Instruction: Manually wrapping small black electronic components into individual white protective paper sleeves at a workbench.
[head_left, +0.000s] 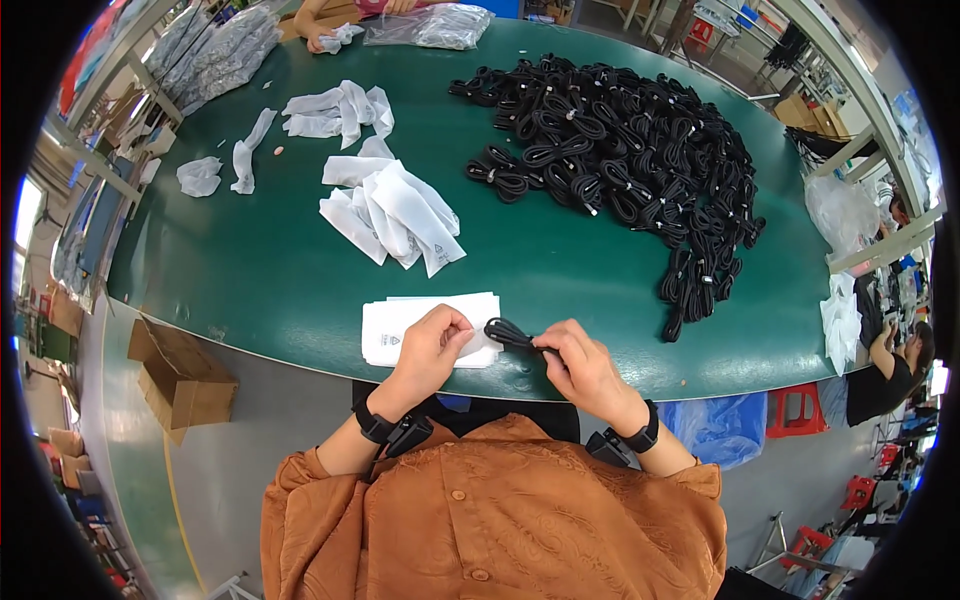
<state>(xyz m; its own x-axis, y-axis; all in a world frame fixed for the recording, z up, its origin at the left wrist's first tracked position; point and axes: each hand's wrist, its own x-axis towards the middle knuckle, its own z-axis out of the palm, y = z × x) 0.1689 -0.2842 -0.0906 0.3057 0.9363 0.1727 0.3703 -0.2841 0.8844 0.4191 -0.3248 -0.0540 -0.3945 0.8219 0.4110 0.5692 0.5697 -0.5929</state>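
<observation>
- Left hand: grip pinching top white bag of flat stack at near desk edge.
- Right hand: grip pinching coiled black cable, its end at the bag mouth.
- Cable pile far right; filled bags mid-desk.

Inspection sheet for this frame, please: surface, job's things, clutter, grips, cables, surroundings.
Surface: green table, rounded edge.
Job's things: coiled black cable at the mouth of a white bag; flat bag stack under the hands.
Clutter: filled bags mid-table, loose white bags farther off, crumpled plastic at left.
Grips: left hand pinches the bag; right hand holds the cable.
Cables: big pile of coiled black cables at right.
Surroundings: cardboard box on the floor, red stool, another person's hand at the far edge.
</observation>
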